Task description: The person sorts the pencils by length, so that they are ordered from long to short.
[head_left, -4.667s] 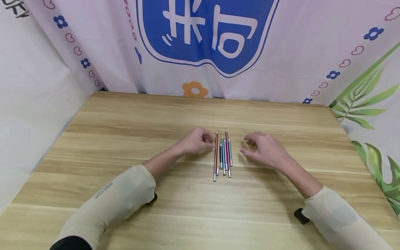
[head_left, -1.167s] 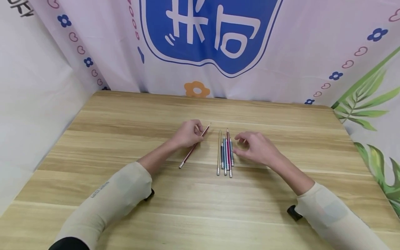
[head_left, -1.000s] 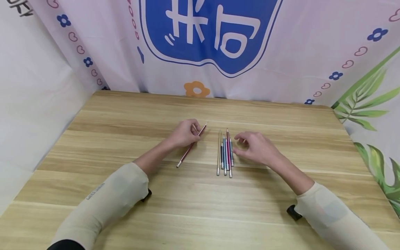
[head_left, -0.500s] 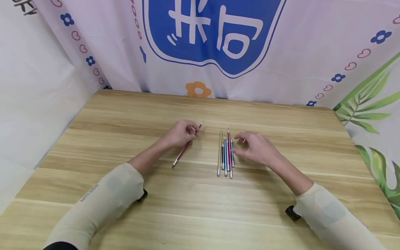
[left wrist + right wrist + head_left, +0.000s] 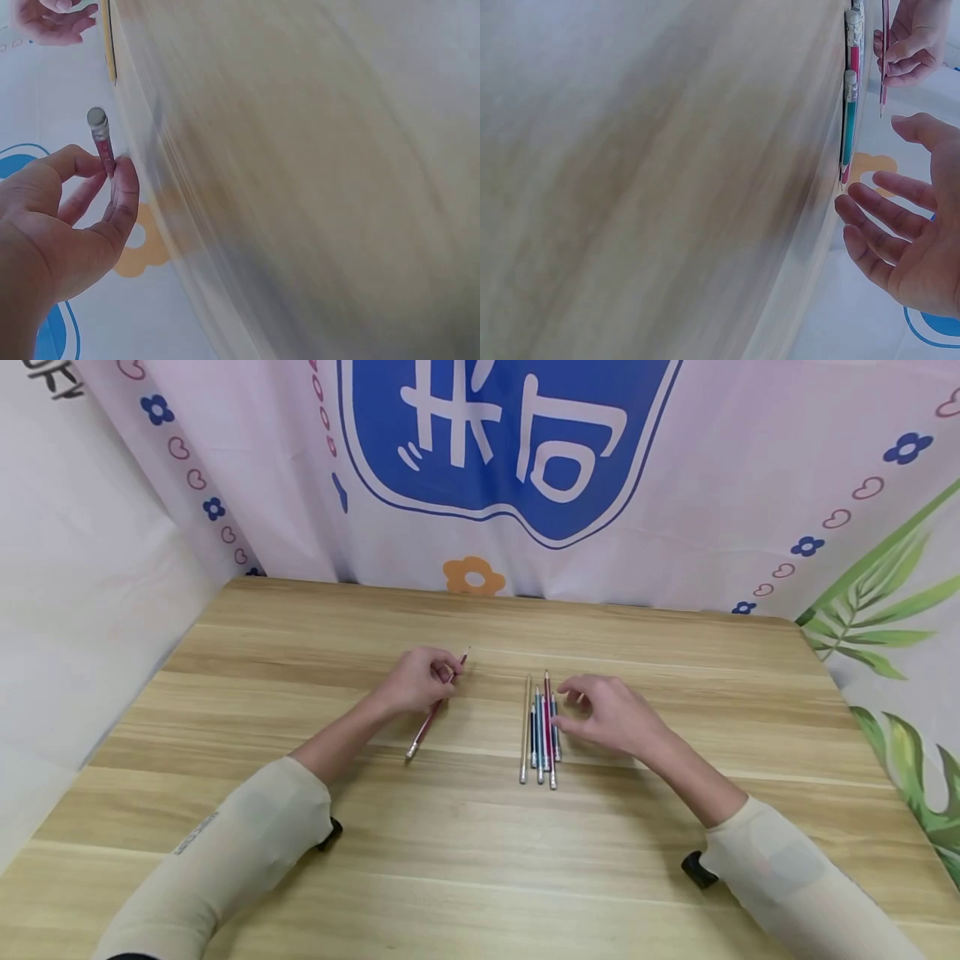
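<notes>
Between thumb and fingers, my left hand (image 5: 422,680) pinches a dark red pencil (image 5: 425,729), its tip pointing away and its eraser end toward me. The left wrist view shows the metal eraser end of that pencil (image 5: 98,126) above the fingertips. Several other pencils (image 5: 541,735) lie side by side in a bunch, among them a natural-wood one (image 5: 525,731) at the left edge. My right hand (image 5: 611,714) is just right of the bunch, fingers loosely bent with nothing held. In the right wrist view a green pencil (image 5: 848,124) lies near its fingertips.
The pencils lie on a wood-grain table (image 5: 480,860). Behind it hangs a white cloth (image 5: 390,547) with a blue emblem, and a white sheet (image 5: 82,593) stands along the left side. A leaf print (image 5: 862,618) shows at the right.
My left hand has taken the dark red pencil from the bunch's left edge and moved it left, tilting it. The right hand has come a little closer to the bunch.
</notes>
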A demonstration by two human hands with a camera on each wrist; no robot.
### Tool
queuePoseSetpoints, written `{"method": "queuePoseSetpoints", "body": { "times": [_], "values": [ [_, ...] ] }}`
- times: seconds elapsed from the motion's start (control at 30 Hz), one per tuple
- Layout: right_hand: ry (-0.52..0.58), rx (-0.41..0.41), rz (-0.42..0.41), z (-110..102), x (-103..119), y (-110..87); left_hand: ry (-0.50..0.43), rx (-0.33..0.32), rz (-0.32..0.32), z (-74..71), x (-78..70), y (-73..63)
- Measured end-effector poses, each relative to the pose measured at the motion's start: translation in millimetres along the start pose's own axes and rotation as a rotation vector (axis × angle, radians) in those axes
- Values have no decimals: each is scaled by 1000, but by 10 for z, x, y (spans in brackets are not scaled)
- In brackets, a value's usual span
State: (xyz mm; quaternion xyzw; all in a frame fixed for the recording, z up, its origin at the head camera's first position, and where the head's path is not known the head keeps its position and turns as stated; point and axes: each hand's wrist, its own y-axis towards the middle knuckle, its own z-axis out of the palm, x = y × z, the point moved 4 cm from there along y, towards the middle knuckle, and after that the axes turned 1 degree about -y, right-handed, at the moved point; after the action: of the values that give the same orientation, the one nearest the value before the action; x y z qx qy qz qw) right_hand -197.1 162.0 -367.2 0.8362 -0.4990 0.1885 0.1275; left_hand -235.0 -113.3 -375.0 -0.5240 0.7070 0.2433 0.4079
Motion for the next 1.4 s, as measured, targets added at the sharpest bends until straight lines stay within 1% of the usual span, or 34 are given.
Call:
{"method": "queuePoseSetpoints", "body": {
  "times": [0.23, 0.47, 0.63, 0.8, 1.0, 1.23, 1.4],
  "values": [
    [3, -8, -10, 9, 6, 31, 25, -25, 25, -102, 58, -43],
    [0, -12, -14, 28, 16, 81, 19, -30, 3, -179, 120, -95],
    [5, -4, 9, 35, 19, 133, 22, -41, -11, -255, 178, -141],
    [15, -2, 32, 43, 19, 189, 27, -46, -8, -317, 239, -185],
    [15, -3, 60, 46, 22, 253, 8, -56, -19, -382, 284, -230],
    [9, 4, 104, 54, 19, 323, 13, -76, -9, -466, 333, -268],
    [5, 7, 117, 60, -5, 365, -6, -79, -26, -509, 391, -307]
  ]
}}
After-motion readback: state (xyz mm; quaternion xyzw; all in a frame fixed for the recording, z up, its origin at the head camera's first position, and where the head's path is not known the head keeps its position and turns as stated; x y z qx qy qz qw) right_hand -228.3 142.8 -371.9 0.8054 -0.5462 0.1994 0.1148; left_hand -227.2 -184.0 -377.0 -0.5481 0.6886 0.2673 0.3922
